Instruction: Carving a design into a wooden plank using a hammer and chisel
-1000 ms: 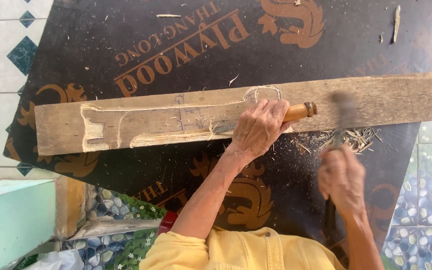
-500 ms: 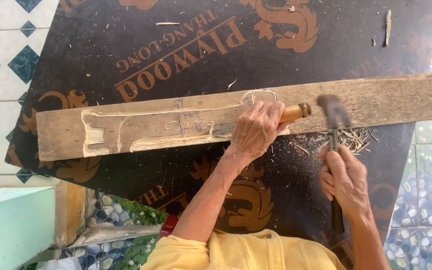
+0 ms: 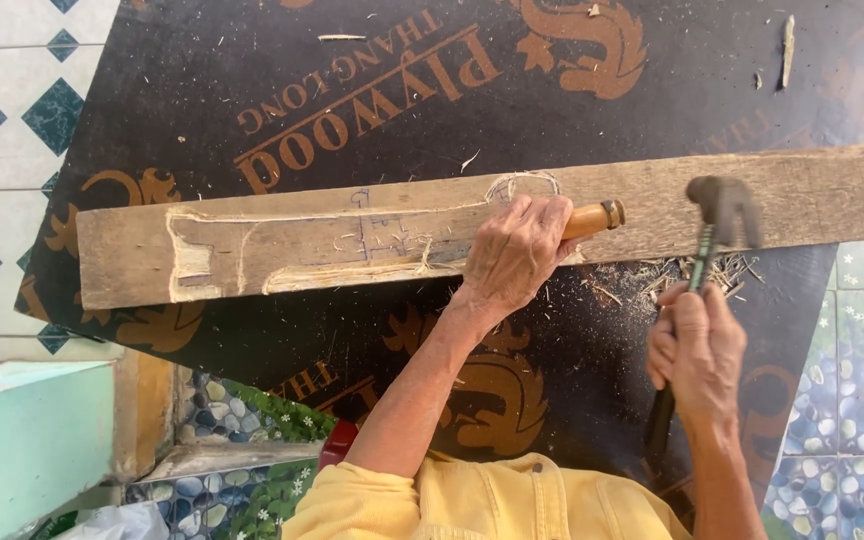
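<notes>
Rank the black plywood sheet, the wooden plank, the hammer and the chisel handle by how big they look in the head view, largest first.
1. Black plywood sheet
2. Wooden plank
3. Hammer, partly hidden by the right hand
4. Chisel handle; only its end shows past the left hand

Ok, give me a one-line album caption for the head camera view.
Left hand grips a wooden-handled chisel against a carved plank while the right hand holds a hammer beside it.
</notes>
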